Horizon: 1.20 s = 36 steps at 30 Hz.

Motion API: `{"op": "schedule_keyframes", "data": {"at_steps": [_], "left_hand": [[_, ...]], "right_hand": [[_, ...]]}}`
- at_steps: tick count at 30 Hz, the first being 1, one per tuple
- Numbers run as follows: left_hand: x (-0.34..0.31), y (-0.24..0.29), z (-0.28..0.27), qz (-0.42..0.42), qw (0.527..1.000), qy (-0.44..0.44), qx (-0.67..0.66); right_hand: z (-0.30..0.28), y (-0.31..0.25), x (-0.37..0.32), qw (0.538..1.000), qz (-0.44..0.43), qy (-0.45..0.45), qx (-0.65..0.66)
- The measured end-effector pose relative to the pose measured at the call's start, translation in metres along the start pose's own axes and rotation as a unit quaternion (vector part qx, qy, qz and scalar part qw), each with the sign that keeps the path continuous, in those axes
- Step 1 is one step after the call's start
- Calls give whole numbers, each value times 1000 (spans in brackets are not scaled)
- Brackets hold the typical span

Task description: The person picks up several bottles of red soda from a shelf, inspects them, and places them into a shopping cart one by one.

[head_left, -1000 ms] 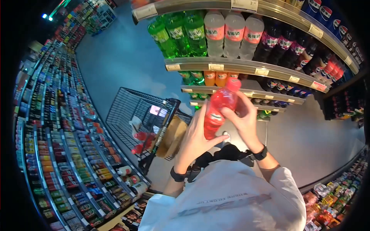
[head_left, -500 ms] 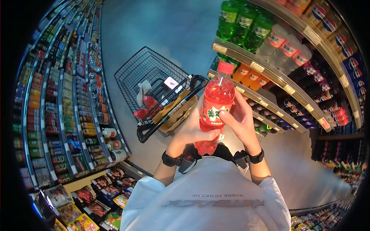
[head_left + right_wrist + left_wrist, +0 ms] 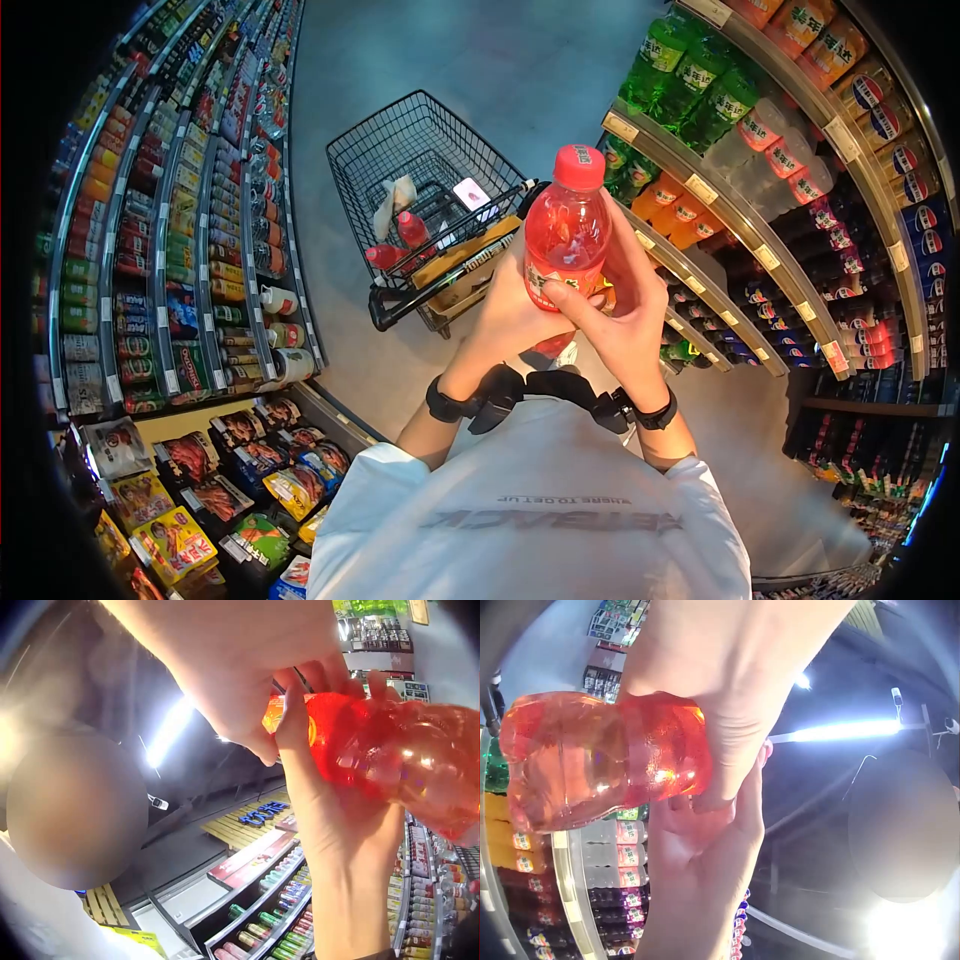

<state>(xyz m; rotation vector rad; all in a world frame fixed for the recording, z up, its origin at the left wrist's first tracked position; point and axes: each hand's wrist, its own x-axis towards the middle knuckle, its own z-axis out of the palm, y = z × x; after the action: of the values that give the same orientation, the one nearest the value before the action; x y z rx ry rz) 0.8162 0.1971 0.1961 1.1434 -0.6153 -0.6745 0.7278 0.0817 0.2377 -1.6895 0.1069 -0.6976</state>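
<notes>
A clear plastic soda bottle point(image 3: 568, 225) of red drink, with a red cap point(image 3: 580, 166), stands up in front of the chest in the head view. My left hand point(image 3: 503, 315) grips it from the left, low on its body. On the other side my right hand point(image 3: 632, 312) holds it, the thumb lying across the label. Both hands cover much of the label and lower half. In the left wrist view the clear base end of the bottle point(image 3: 566, 761) sticks out past the fingers.
Left of the hands stands a black wire shopping cart point(image 3: 420, 170) with red bottles point(image 3: 412, 230), a phone point(image 3: 474, 195) and a cardboard box inside. Curved drink shelves point(image 3: 740, 200) rise on the right, and others point(image 3: 185, 230) on the left. Packaged snacks point(image 3: 215, 495) fill a low display.
The bottle has gone from slanted to more upright, its cap now tipped toward the head camera. The view has turned, so the cart and the right shelves sit farther right.
</notes>
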Motion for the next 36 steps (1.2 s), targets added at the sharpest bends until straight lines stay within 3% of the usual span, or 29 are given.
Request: {"op": "schedule_keyframes", "data": {"at_steps": [7,13,20,25,29,31,36], "left_hand": [[-7,1,-3,56,998,-8,17],[-7,2,-3,26,999,-42,-2],[3,0,21,36,998,3,-50],[17,-8,35,39,998,32,50],[38,5,51,18,995,59,78],[52,9,62,86,969,115,201],[57,-1,71,60,909,148,385]], "right_hand": [[6,-11,-1,999,-26,8,-34],[3,-11,0,997,-45,14,-64],[-18,-14,8,993,-65,6,-95],[-47,-5,21,997,-50,-24,-61],[-97,3,46,994,-11,-102,-24],[-123,21,59,996,-6,-89,-10],[-148,44,87,988,57,-142,10]]}}
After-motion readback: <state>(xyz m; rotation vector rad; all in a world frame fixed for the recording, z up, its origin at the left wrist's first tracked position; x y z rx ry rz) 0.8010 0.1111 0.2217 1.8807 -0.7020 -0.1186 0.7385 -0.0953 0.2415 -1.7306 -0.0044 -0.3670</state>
